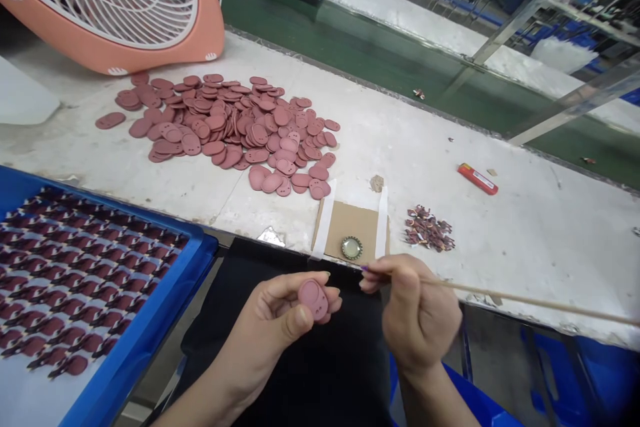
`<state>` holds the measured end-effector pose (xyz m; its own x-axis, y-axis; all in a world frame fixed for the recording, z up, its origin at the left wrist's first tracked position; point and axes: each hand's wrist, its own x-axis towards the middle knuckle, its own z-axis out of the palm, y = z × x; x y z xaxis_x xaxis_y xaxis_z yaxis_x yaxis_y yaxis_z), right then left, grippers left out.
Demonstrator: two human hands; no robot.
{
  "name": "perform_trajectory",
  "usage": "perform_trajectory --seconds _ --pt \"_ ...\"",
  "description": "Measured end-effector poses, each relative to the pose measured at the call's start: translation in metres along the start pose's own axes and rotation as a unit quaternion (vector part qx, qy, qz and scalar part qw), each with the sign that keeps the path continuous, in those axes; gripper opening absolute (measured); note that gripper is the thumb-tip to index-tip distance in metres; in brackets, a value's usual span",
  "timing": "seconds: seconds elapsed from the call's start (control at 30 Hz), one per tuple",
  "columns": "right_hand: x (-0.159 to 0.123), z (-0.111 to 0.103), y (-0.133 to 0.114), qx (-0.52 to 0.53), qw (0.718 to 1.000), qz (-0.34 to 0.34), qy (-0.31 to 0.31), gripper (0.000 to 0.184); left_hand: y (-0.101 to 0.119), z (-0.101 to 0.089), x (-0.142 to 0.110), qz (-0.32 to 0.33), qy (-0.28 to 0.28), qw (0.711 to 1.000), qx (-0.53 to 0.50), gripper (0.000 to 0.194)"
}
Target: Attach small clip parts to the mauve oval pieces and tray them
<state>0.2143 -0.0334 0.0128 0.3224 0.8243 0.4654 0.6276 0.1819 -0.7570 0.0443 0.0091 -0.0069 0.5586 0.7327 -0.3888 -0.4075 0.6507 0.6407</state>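
Above the person's dark-clad lap (295,367), the left hand (273,323) is cradling a flat pink oval piece (314,300) with a recessed centre, while the right hand (420,310) is pinching a thin wooden stick (525,301). Beyond them, a round metal cap (351,248) is resting on taped cardboard (347,227), a heap of matching pink pieces (225,127) is lying on the white bench (540,240), and a blue tray (167,310) is sitting at left.
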Motion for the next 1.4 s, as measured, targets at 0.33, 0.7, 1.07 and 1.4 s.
perform_trajectory --seconds 0.33,0.7,1.07,1.4 --pt "0.015 0.008 0.035 -0.064 0.998 -0.004 -0.026 0.022 0.004 0.012 0.001 -0.012 0.056 0.998 0.007 0.028" --pt "-0.002 -0.005 -0.013 0.153 0.988 0.004 -0.033 0.026 0.001 0.002 0.001 -0.007 0.0 1.0 0.005 0.027" --pt "0.001 -0.004 -0.023 0.134 0.985 -0.027 -0.104 0.027 -0.001 0.002 0.002 0.014 -0.022 1.0 0.012 0.025" --pt "0.006 0.004 -0.024 0.116 0.987 -0.065 -0.093 0.026 -0.002 0.005 -0.003 -0.007 0.041 0.999 0.007 0.031"
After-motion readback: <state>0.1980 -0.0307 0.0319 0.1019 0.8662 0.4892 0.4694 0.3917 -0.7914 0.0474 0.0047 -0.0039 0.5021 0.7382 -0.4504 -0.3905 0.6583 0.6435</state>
